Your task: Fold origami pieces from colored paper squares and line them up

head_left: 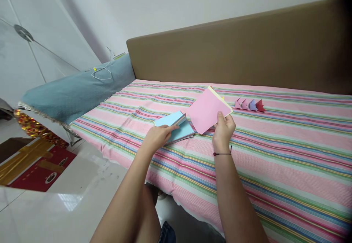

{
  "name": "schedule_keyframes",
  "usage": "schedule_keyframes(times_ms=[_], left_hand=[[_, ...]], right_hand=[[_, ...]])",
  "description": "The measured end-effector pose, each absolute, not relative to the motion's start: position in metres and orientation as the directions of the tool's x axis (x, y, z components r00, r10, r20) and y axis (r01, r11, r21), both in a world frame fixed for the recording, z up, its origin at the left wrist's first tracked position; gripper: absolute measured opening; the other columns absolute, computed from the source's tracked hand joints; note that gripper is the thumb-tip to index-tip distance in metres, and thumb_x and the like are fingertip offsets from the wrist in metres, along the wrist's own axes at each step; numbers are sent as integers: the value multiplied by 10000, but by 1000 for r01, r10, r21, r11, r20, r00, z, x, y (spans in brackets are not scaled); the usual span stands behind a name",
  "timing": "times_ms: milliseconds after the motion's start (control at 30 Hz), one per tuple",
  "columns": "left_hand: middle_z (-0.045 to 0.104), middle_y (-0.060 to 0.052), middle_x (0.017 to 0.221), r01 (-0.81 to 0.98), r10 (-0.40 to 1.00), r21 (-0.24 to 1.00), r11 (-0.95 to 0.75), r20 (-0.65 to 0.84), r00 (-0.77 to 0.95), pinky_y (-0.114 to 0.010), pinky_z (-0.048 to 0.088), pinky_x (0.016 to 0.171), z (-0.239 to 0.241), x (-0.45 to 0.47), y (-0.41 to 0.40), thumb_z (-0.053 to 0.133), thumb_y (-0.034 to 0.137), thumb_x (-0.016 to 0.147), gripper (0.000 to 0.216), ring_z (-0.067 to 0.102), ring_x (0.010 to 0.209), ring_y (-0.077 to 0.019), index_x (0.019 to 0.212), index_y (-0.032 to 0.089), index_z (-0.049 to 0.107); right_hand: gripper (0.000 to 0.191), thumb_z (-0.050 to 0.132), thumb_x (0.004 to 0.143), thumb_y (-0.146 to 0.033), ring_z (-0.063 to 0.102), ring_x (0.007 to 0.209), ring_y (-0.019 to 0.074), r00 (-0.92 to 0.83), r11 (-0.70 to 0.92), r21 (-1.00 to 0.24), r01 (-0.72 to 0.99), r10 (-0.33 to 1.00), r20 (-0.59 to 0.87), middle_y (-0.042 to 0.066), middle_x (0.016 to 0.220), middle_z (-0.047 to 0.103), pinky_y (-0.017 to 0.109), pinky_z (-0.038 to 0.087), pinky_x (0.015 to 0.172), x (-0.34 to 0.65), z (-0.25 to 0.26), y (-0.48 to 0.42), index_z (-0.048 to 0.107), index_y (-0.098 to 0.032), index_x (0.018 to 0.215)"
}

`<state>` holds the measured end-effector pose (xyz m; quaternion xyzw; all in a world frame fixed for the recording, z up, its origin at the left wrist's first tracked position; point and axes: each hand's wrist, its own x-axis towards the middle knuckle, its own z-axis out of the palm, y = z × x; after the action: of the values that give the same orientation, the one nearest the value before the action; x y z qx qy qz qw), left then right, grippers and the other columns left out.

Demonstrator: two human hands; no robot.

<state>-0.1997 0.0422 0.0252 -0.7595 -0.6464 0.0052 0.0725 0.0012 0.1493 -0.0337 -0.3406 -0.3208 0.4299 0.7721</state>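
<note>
My right hand (223, 128) pinches a thin sheaf of square paper (207, 110), pink on top with a yellow sheet showing at its far edge, and holds it tilted above the striped bedspread (275, 155). My left hand (158, 136) grips the near edge of a stack of coloured paper (176, 125) lying on the bed, its blue top sheets lifted a little. Beyond the pink sheaf, a row of several small folded paper figures (249, 105) in pink, lilac and red stands on the bedspread.
A tan padded headboard (233, 52) runs along the far side of the bed. A blue-grey pillow (79, 89) with a white cable (102, 72) on it lies at the left end. Glossy white floor (49, 206) and a red and gold box (35, 162) are at lower left.
</note>
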Motion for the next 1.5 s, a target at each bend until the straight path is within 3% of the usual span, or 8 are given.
schedule_keyframes(times_ms=[133,267,767,900,1100,1267,1367,1500], left_hand=[[690,-25,1075,977,979,-110,-183,71,192,-282,441,667,24,-199,42,545,473,863,476,669,846,-227,1317,334,500],[686,-23,1100,978,980,-100,-183,60,190,-281,449,679,23,-202,41,621,415,825,546,667,841,-224,1342,327,471],[710,-6,976,980,980,-57,-191,52,194,-245,443,682,27,-203,39,528,336,894,495,658,810,-183,1380,351,436],[709,-5,1015,980,980,-71,-186,61,190,-247,439,683,29,-202,38,397,249,930,483,658,802,-177,1399,365,411],[720,-6,861,984,985,-87,-154,61,159,-249,427,640,33,-200,35,308,228,953,512,659,736,-188,1447,363,322],[726,-6,929,984,986,-86,-157,47,162,-247,431,647,33,-199,36,331,183,934,551,663,763,-186,1448,381,313],[695,12,1103,981,983,-75,-180,34,183,-234,443,687,31,-198,36,334,123,905,565,661,823,-160,1382,412,427],[640,-3,1232,980,981,-55,-191,35,193,-254,464,756,24,-197,35,470,286,898,448,655,933,-187,1330,398,505]], right_hand=[[283,630,777,-351,655,941,206,425,397,-802,-445,883,202,66,929,713,386,512,850,1,-34,149,668,-140,962],[288,631,771,-360,654,937,206,426,397,-806,-440,882,202,65,928,712,385,515,845,1,-34,150,665,-141,955],[297,638,765,-360,657,919,203,425,392,-805,-445,884,195,73,936,712,372,522,822,1,-33,150,662,-136,958],[301,633,773,-358,656,930,205,424,395,-801,-450,884,198,72,933,712,376,518,832,1,-32,149,664,-135,973],[311,636,771,-361,653,940,208,422,398,-801,-447,883,203,73,940,711,380,516,838,1,-33,150,666,-136,983],[295,639,765,-363,656,922,205,429,397,-804,-444,881,198,72,937,712,381,519,828,1,-34,151,663,-137,954],[286,637,767,-359,656,923,206,427,395,-805,-442,882,198,74,937,712,380,519,829,2,-34,151,664,-135,943],[299,631,773,-359,653,943,209,421,396,-804,-443,884,203,72,930,713,379,518,835,2,-32,150,665,-136,970]])
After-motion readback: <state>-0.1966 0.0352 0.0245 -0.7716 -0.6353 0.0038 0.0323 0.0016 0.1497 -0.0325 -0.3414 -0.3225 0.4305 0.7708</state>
